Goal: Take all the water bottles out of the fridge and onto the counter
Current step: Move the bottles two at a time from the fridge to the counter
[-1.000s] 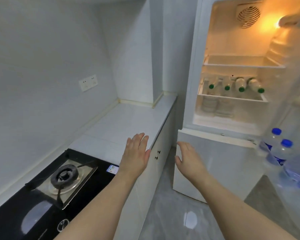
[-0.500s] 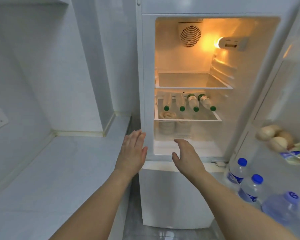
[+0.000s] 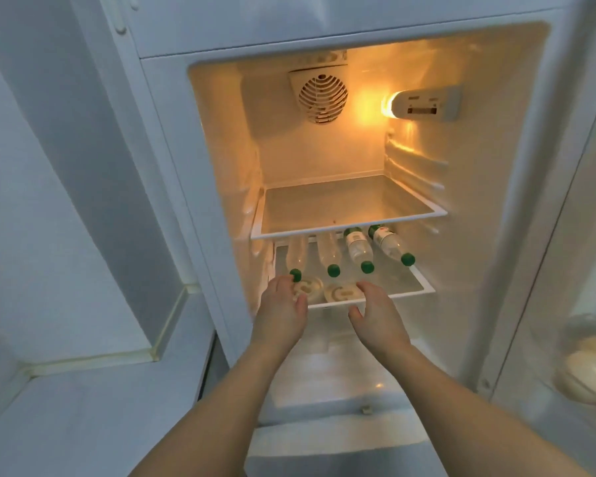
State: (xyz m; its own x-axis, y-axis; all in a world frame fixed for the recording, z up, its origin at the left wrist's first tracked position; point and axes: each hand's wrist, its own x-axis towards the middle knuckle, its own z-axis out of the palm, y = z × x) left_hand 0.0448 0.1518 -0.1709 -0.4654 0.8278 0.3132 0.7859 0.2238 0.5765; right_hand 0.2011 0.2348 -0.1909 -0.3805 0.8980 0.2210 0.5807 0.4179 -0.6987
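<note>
Four water bottles with green caps lie on their sides on the lower shelf (image 3: pixel 424 290) of the open fridge (image 3: pixel 516 166), caps toward the person. First bottle (image 3: pixel 296 254), leftmost, has its cap right at the left hand (image 3: pixel 279 311) fingers (image 3: pixel 283 282), touching or just beside, cannot tell which. Left fingers are loosely extended, not wrapped round anything. Second bottle (image 3: pixel 328 253) has its cap just beyond the gap between the two hands. Third bottle (image 3: pixel 356 249) lies just beyond the right hand (image 3: pixel 375 313) fingers (image 3: pixel 370 287), clearly apart from them. Fourth bottle (image 3: pixel 391 246) is farther right of the right fingers, angled, cap near the shelf's right part. Right fingers are relaxed and slightly bent, holding nothing, at the shelf's front edge. Two round lidded containers (image 3: pixel 341 291) sit under the glass shelf, just beyond the fingertips of both hands. Upper shelf (image 3: pixel 351 228) is above the fingers. Lamp (image 3: pixel 424 103) glows up right, fan grille (image 3: pixel 322 98) on the back wall. Counter (image 3: pixel 83 407) is left of the left forearm, bare white. Eggs (image 3: pixel 589 373) are in the door at far right.
</note>
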